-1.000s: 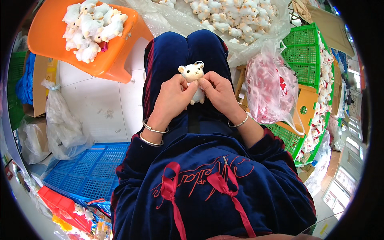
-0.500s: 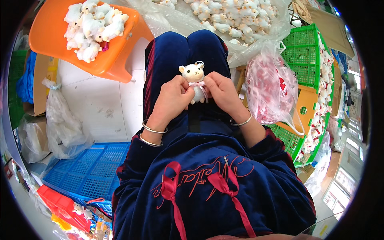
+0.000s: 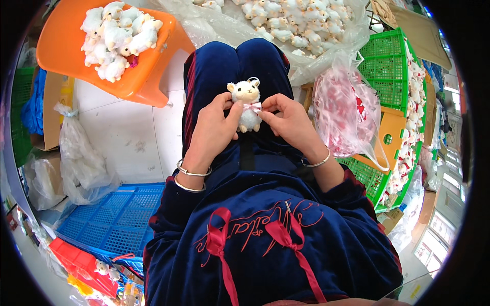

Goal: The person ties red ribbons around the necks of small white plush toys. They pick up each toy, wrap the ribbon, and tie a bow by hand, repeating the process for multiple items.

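A small white plush lamb with a cream face and a ring on its head is held upright above my lap, facing me. Around its neck sits a pale pink ribbon bow. My left hand grips the lamb's left side, thumb in front and fingers partly hidden behind. At the bow's right end, my right hand is closed in a pinch, with thumb and forefinger at the ribbon.
On the left, an orange stool bears several plush lambs. Many more lie on plastic sheeting ahead. A clear bag of pink and red ribbons hangs by green crates at right. A blue crate stands lower left.
My right hand has drawn off to the right and its fingers have come off the lamb's side to the bow's end. The left hand has shifted slightly, and the bow now shows more fully.
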The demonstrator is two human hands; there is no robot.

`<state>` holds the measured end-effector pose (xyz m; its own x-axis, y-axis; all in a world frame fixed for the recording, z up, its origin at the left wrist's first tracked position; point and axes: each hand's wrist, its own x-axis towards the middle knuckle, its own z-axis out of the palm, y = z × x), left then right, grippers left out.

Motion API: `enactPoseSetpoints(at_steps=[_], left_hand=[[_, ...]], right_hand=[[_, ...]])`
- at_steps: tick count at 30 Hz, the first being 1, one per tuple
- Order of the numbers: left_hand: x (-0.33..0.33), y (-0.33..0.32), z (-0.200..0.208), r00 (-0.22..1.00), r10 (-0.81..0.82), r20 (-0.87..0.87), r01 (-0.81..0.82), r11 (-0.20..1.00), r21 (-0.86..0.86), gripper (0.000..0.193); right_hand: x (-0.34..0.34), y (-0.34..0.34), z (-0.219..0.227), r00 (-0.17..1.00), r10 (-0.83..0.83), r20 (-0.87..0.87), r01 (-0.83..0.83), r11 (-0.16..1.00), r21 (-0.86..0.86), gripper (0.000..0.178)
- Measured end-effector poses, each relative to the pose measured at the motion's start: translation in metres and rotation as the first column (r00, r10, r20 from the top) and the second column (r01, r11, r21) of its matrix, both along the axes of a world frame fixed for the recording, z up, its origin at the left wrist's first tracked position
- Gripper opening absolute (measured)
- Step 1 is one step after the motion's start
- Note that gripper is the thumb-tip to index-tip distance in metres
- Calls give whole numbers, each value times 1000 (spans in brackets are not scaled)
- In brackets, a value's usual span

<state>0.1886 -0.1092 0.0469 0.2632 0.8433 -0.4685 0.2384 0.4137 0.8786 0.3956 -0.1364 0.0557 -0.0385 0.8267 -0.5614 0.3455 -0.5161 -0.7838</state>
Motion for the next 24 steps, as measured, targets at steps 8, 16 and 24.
enactPoseSetpoints(at_steps=[8, 16, 24], left_hand=[[20, 1, -21, 998, -31, -58, 35, 998, 59, 38], [22, -5, -39, 995, 4, -96, 13, 984, 180, 34], [24, -11, -48, 989, 28, -142, 21, 944, 330, 31]], right_hand=[[1, -4, -29, 988, -48, -147, 70, 986, 152, 18], [-7, -4, -34, 995, 29, 91, -57, 946, 321, 19], [-5, -3, -39, 992, 75, 98, -108, 914, 390, 19]])
